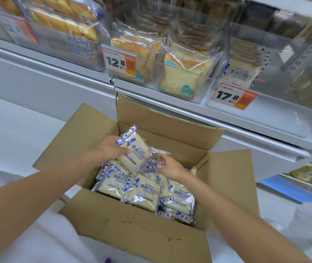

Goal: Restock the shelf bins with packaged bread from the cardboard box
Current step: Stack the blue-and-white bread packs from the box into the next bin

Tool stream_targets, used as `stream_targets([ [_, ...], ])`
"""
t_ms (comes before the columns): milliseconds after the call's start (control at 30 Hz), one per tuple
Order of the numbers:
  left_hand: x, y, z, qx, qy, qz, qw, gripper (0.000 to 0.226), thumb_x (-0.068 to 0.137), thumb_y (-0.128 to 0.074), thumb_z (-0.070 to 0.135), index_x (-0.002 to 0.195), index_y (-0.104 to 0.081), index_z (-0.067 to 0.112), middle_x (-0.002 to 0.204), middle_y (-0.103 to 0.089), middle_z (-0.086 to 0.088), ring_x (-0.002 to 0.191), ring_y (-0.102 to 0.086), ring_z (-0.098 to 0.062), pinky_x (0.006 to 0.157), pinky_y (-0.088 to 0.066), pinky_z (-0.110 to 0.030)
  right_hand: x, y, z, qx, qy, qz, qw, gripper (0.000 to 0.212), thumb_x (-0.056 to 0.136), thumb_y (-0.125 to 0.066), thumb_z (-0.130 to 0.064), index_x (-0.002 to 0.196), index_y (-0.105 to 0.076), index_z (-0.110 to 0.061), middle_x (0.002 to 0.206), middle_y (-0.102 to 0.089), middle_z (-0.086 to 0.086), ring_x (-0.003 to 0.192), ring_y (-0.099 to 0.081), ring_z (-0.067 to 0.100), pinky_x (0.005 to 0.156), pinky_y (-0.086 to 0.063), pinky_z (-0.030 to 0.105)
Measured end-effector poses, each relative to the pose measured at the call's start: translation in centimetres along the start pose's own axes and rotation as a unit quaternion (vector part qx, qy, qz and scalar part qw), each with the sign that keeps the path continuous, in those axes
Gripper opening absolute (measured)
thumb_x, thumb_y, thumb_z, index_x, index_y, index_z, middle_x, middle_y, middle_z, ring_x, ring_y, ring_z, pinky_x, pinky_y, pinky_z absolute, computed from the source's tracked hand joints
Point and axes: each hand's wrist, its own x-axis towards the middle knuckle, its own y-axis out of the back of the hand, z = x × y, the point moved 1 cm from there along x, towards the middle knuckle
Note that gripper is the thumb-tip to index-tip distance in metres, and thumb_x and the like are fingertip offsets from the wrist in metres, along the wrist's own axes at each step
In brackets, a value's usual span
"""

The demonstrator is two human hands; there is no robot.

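Curling round the near edge of a sliced-bread packet (135,151), the left hand's (111,149) fingers (122,150) grip it, thumb pressed on the printed face. The packet is tipped up above the pile, toward the far side of the cardboard box (132,236). The right hand (171,168) sits just beside it, fingers (159,160) narrow and down in the crinkled blue-and-white film at the packet's lower end. Pinching or only touching? Can't tell from here.

This one should be light and soft, with loose, slick film over it. Squeeze hard and the slices will likely dent, and the wrap may slide under the fingers. A flat hold across the broad faces looks safest, or the crimped seal at either end.

More identical packets (143,193) lie loose across the near and right side of the box. Up on the shelf, the clear bin (246,59) above the 17.8 price tag (233,96) holds matching packets standing on edge, so that's probably their home.
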Motion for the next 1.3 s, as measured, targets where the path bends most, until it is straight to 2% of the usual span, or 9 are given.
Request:
stream_targets([
  [133,-0.5,1.3,-1.8,-0.071,0.033,-0.005,0.997,0.008,0.092,-0.067,0.022,0.097,-0.061,0.022,0.102,-0.07,-0.006,0.092,-0.068,-0.026,0.088,-0.056,-0.042,0.7,-5.0,2.8,-0.044,-0.046,-0.1,0.993,0.086,0.084,-0.075,-0.019,0.152,-0.023,-0.022,0.15,-0.037,0.007,0.121,-0.051,0.021,0.096,-0.042,0.027],
  [233,-0.6,1.8,-2.2,-0.122,0.023,-0.007,0.992,0.024,0.094,-0.063,0.031,0.115,-0.056,0.022,0.113,-0.067,-0.003,0.101,-0.067,-0.022,0.085,-0.058,-0.041,1.1,-4.4,2.7,-0.154,0.006,-0.094,0.984,0.042,0.081,-0.077,-0.027,0.117,-0.056,-0.023,0.118,-0.056,0.001,0.103,-0.057,0.018,0.087,-0.047,0.03],
  [333,-0.8,2.1,-1.5,-0.152,-0.014,0.038,0.988,0.025,0.094,-0.062,0.031,0.116,-0.053,0.022,0.117,-0.065,-0.002,0.1,-0.066,-0.018,0.08,-0.06,-0.038,0.6,0.4,0.2,-0.158,0.082,-0.06,0.982,0.021,0.083,-0.074,-0.019,0.086,-0.054,-0.024,0.086,-0.055,-0.005,0.074,-0.051,0.013,0.068,-0.042,0.028],
  [567,-2.7,-1.5,4.2,-0.082,-0.08,-0.029,0.993,0.076,0.077,-0.063,0.06,0.141,-0.044,0.022,0.133,-0.058,0.002,0.099,-0.07,-0.015,0.076,-0.06,-0.028,-4.1,9.8,-6.6,-0.01,0.185,0.064,0.981,0.02,0.086,-0.072,-0.017,0.101,-0.062,-0.008,0.101,-0.067,0.006,0.088,-0.064,0.018,0.079,-0.052,0.027],
  [633,-3.6,-3.2,6.7,-0.076,-0.108,-0.054,0.99,0.067,0.077,-0.074,0.044,0.136,-0.048,0.023,0.123,-0.066,0.002,0.096,-0.071,-0.015,0.081,-0.059,-0.032,-5.4,11.1,-7.0,-0.018,0.193,0.097,0.976,0.032,0.088,-0.069,-0.016,0.115,-0.056,-0.006,0.113,-0.063,0.008,0.1,-0.062,0.022,0.09,-0.052,0.038],
  [733,-4.2,-4.6,9.9,-0.117,-0.114,-0.068,0.984,0.061,0.076,-0.081,0.021,0.129,-0.051,0.022,0.111,-0.071,-0.001,0.093,-0.072,-0.02,0.088,-0.057,-0.041,-8.3,13.8,-7.0,0.035,0.178,0.082,0.98,0.066,0.088,-0.069,-0.019,0.144,-0.035,-0.017,0.133,-0.05,-0.001,0.117,-0.053,0.012,0.091,-0.048,0.019],
  [833,-4.6,-5.1,14.0,-0.105,-0.166,-0.056,0.979,0.061,0.075,-0.081,0.021,0.129,-0.052,0.023,0.113,-0.07,0.005,0.095,-0.069,-0.01,0.087,-0.054,-0.028,-11.7,16.9,-7.6,-0.008,0.184,0.1,0.978,0.064,0.086,-0.068,-0.028,0.143,-0.039,-0.019,0.126,-0.055,-0.004,0.109,-0.058,0.013,0.093,-0.05,0.024],
  [1067,-3.2,-4.1,26.2,0.063,-0.353,0.005,0.934,0.078,0.073,-0.084,0.035,0.139,-0.045,0.025,0.125,-0.056,0.014,0.116,-0.053,-0.007,0.091,-0.044,-0.02,-18.6,27.0,-11.1,-0.285,0.283,0.396,0.826,0.04,0.087,-0.065,-0.032,0.121,-0.052,-0.017,0.112,-0.053,0.003,0.105,-0.049,0.02,0.096,-0.036,0.04],
  [1300,2.7,-5.5,29.7,0.285,-0.415,0.201,0.841,0.061,0.093,-0.057,0.045,0.148,-0.035,0.03,0.154,-0.038,0.003,0.142,-0.032,-0.023,0.117,-0.025,-0.051,-15.5,35.2,-9.7,-0.443,0.161,0.428,0.771,0.047,0.088,-0.061,-0.038,0.129,-0.048,-0.017,0.121,-0.051,0.008,0.115,-0.048,0.028,0.097,-0.03,0.041],
])
